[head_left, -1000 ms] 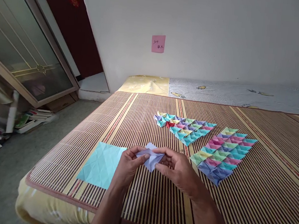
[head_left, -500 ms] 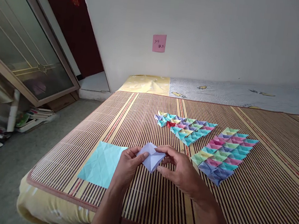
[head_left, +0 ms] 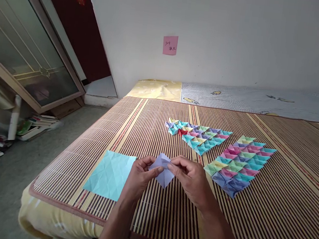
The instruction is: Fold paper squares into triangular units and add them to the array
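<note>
A small piece of folded purple paper (head_left: 165, 178) is held up over the mat between both hands. My left hand (head_left: 141, 175) pinches its left corner, thumb on top. On the opposite side, my right hand (head_left: 189, 176) grips the upper right edge between thumb and fingers; its other fingertips are partly hidden behind. Beside my left hand lies a creased light-blue paper sheet (head_left: 107, 175), flat on the mat. To the right of my right hand rests a block of folded paper pieces (head_left: 238, 163) in pink, green, blue and purple.
A second group of folded paper pieces (head_left: 200, 137) lies farther back on the striped bamboo mat (head_left: 88, 138). Patterned cloth (head_left: 236, 99) runs along the wall, where a pink note (head_left: 170, 45) is stuck. Books (head_left: 36, 122) sit on the floor at left.
My right thumb has moved up and in onto the purple paper's face, and the right fingers have closed on its edge. The left hand has shifted slightly right.
</note>
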A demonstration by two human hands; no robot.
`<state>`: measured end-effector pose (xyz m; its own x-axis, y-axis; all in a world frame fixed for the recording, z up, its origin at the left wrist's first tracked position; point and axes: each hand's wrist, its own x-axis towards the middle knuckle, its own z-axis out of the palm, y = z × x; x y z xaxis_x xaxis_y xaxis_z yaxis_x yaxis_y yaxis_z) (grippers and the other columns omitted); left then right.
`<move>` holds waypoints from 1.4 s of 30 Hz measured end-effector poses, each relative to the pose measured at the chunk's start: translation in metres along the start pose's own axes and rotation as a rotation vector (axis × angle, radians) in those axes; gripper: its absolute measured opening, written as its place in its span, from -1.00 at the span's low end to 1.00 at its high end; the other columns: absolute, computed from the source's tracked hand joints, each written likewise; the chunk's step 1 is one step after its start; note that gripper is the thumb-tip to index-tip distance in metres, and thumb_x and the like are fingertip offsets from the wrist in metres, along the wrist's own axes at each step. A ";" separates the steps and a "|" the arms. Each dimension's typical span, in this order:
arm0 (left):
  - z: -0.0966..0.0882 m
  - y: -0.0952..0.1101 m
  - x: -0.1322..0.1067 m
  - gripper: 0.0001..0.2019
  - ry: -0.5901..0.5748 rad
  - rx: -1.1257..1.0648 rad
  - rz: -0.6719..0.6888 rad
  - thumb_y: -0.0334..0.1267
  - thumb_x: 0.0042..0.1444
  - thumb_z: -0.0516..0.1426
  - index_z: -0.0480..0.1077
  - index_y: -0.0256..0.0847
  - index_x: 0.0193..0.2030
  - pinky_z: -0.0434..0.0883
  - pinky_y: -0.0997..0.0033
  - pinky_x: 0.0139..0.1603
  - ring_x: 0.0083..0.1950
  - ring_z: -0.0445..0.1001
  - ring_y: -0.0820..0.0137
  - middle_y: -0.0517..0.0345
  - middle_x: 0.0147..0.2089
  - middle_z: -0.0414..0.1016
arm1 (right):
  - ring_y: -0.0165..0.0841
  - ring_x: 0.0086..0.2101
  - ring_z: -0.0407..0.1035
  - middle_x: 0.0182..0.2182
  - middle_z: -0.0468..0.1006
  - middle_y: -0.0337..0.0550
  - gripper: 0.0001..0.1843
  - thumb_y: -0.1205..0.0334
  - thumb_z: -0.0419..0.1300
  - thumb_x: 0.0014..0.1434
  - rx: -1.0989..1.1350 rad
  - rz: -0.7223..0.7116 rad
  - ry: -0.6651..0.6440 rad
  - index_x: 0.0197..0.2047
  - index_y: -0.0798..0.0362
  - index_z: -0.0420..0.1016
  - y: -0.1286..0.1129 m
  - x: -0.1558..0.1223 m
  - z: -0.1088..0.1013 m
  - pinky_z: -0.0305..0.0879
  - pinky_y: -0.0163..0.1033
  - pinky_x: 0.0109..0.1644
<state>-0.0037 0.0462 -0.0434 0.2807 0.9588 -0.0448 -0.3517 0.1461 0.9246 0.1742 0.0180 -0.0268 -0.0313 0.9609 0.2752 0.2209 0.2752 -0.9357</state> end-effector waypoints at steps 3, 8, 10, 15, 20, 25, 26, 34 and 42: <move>0.003 -0.002 0.000 -0.70 0.059 0.011 0.042 -0.11 -0.13 0.54 0.64 -0.25 -0.38 0.41 0.47 -0.34 -0.42 0.46 0.46 0.16 -0.42 0.60 | -0.36 -0.43 0.35 -0.45 0.47 -0.23 -0.75 0.10 0.29 0.29 0.042 0.027 0.010 -0.38 0.04 0.57 0.001 -0.001 0.004 0.25 -0.27 -0.37; 0.004 -0.005 0.000 -0.71 0.128 0.042 0.090 -0.10 -0.10 0.52 0.61 -0.26 -0.43 0.37 0.47 -0.40 -0.46 0.42 0.46 0.18 -0.48 0.57 | -0.35 -0.45 0.37 -0.48 0.49 -0.24 -0.73 0.04 0.31 0.26 0.124 0.090 0.046 -0.38 0.04 0.53 0.004 -0.002 0.010 0.29 -0.28 -0.39; 0.004 -0.006 -0.001 -0.71 0.145 0.064 0.098 -0.10 -0.09 0.52 0.61 -0.26 -0.44 0.35 0.48 -0.42 -0.47 0.41 0.47 0.18 -0.49 0.55 | -0.35 -0.45 0.38 -0.46 0.50 -0.23 -0.72 0.04 0.30 0.26 0.117 0.080 0.085 -0.38 0.04 0.51 0.004 -0.002 0.012 0.28 -0.28 -0.40; 0.005 -0.006 -0.001 -0.75 0.126 0.044 0.124 -0.14 -0.05 0.51 0.64 -0.24 -0.39 0.36 0.50 -0.39 -0.44 0.42 0.48 0.18 -0.45 0.58 | -0.35 -0.42 0.37 -0.44 0.50 -0.21 -0.72 0.10 0.28 0.29 0.068 0.022 0.102 -0.42 0.03 0.48 0.002 -0.002 0.012 0.27 -0.27 -0.35; 0.006 -0.007 0.000 -0.75 0.152 -0.022 0.110 -0.13 -0.08 0.51 0.66 -0.25 -0.40 0.41 0.46 -0.35 -0.43 0.48 0.44 0.12 -0.42 0.64 | -0.34 -0.40 0.39 -0.41 0.52 -0.19 -0.72 0.14 0.26 0.30 0.052 -0.018 0.111 -0.45 0.02 0.46 -0.001 -0.003 0.013 0.27 -0.27 -0.34; 0.007 -0.010 -0.001 -0.76 0.229 0.002 0.139 -0.15 -0.07 0.51 0.64 -0.24 -0.41 0.41 0.45 -0.33 -0.41 0.49 0.43 0.15 -0.43 0.63 | -0.30 -0.35 0.44 -0.39 0.53 -0.18 -0.72 0.15 0.26 0.28 0.033 -0.056 0.147 -0.46 0.01 0.43 -0.005 -0.003 0.015 0.32 -0.26 -0.30; 0.008 -0.010 -0.002 -0.75 0.239 0.006 0.151 -0.14 -0.07 0.51 0.63 -0.23 -0.40 0.41 0.45 -0.32 -0.40 0.50 0.42 0.14 -0.42 0.63 | -0.29 -0.35 0.45 -0.39 0.54 -0.17 -0.71 0.15 0.26 0.29 0.025 -0.062 0.147 -0.46 0.00 0.43 -0.005 -0.004 0.015 0.33 -0.25 -0.30; 0.013 -0.008 -0.002 -0.64 0.225 -0.046 0.169 -0.15 -0.12 0.53 0.63 -0.22 -0.20 0.43 0.45 -0.30 -0.38 0.54 0.39 0.16 -0.40 0.63 | -0.29 -0.37 0.45 -0.40 0.56 -0.17 -0.72 0.18 0.23 0.30 -0.033 -0.092 0.166 -0.46 -0.01 0.40 -0.006 -0.005 0.016 0.33 -0.25 -0.32; 0.010 -0.010 -0.002 -0.73 0.070 -0.045 0.085 -0.12 -0.05 0.50 0.67 -0.24 -0.30 0.41 0.43 -0.28 -0.36 0.51 0.40 0.12 -0.36 0.64 | -0.29 -0.35 0.45 -0.40 0.51 -0.19 -0.75 0.22 0.21 0.28 -0.083 -0.108 0.180 -0.45 -0.02 0.36 -0.006 -0.006 0.015 0.33 -0.23 -0.28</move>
<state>0.0077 0.0407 -0.0486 0.1857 0.9826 0.0050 -0.4114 0.0732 0.9085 0.1580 0.0107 -0.0264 0.1142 0.9027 0.4149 0.3054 0.3655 -0.8793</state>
